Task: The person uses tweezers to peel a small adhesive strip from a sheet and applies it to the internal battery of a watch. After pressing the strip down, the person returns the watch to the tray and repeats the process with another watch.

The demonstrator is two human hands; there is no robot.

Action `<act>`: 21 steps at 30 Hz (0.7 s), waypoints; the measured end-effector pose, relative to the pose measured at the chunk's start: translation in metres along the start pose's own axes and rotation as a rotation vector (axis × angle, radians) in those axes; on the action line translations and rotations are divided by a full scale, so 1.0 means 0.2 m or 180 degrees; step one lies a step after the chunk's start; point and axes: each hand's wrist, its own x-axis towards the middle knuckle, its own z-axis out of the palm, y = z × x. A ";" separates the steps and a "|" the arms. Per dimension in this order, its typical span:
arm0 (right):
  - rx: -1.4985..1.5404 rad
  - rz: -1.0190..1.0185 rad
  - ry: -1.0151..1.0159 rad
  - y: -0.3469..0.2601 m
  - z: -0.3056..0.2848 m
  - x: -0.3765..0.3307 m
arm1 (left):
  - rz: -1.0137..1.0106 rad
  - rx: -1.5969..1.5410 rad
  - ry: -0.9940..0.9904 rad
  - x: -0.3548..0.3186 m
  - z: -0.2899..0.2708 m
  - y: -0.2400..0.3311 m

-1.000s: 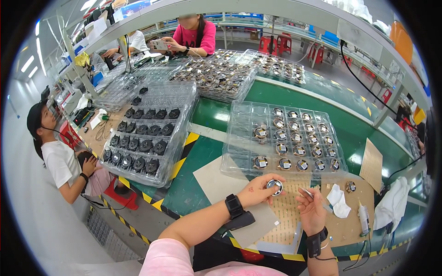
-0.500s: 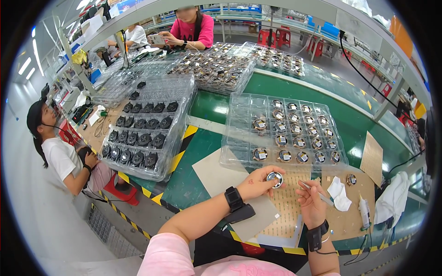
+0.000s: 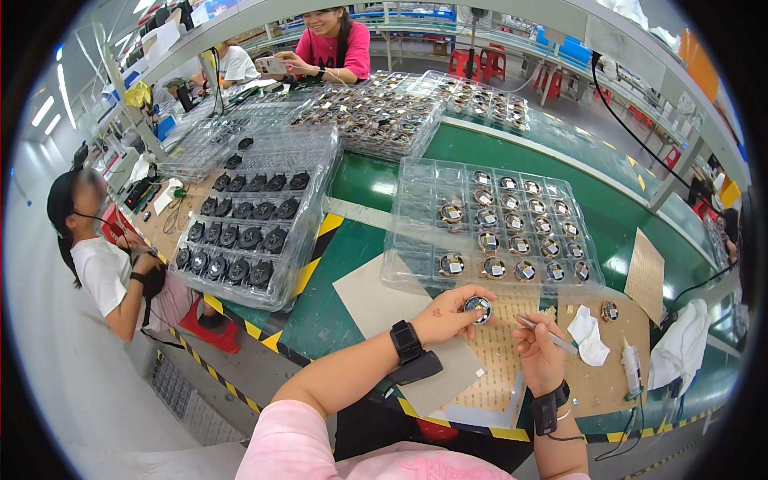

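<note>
My left hand (image 3: 445,317) pinches a round watch module (image 3: 478,310) by its edge, between thumb and fingers. The module has a silver rim and a dark inner face. To the right of it, my right hand (image 3: 544,362) grips slim silver tweezers (image 3: 563,344), their tip pointing up and left toward the module but apart from it. Below both hands lies a tan sheet with rows of small adhesive pieces (image 3: 500,352). Just beyond my left hand stands a clear compartment tray (image 3: 412,276) with round watch modules in many of its pockets.
Black watch cases (image 3: 238,274) fill a stacked clear tray at left. Right of my right hand lie a crumpled white cloth (image 3: 589,338), a loose module (image 3: 610,311) and a white glue-gun-like tool (image 3: 632,370). Co-workers sit at left (image 3: 104,280) and far back (image 3: 352,52).
The module in my left hand has tilted slightly, showing a darker face. My right hand has barely moved. The co-worker at left has shifted their arms; the one at the back has raised their head.
</note>
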 end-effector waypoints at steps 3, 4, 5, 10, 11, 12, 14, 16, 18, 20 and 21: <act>0.0028 0.0019 0.0021 0.00 0.00 0.00 | -0.0028 0.0016 0.0025 0.01 0.00 0.00; 0.0038 0.0021 0.0011 0.00 0.00 0.00 | 0.0060 0.0029 0.0051 0.01 0.00 0.00; 0.0050 0.0021 0.0001 0.00 -0.01 0.00 | 0.0148 0.0045 0.0077 0.02 0.00 0.01; 0.0303 0.0012 0.0011 0.01 -0.01 0.01 | 0.0522 0.0036 0.0401 0.04 0.02 0.02; 0.0307 -0.0006 0.0011 0.01 0.00 0.01 | 0.0530 0.0048 0.0390 0.04 0.02 0.03; 0.0340 0.0027 -0.0002 0.02 -0.01 0.00 | 0.0518 -0.0009 0.0426 0.03 0.02 0.02; 0.0400 0.0108 -0.0027 0.02 -0.01 0.00 | 0.0491 -0.0134 0.0505 0.03 0.02 0.02; 0.0319 0.0138 -0.0066 0.00 0.00 0.01 | 0.0506 -0.0110 0.0488 0.05 0.02 0.01; 0.0199 0.0188 -0.0138 0.00 0.01 0.00 | 0.0514 -0.0023 0.0449 0.05 0.02 0.01; 0.0197 0.0211 -0.0154 0.01 0.00 0.00 | 0.0475 -0.0074 0.0465 0.04 0.01 0.00; 0.0201 0.0216 -0.0173 0.02 0.00 0.00 | 0.0444 -0.0109 0.0474 0.03 0.02 0.00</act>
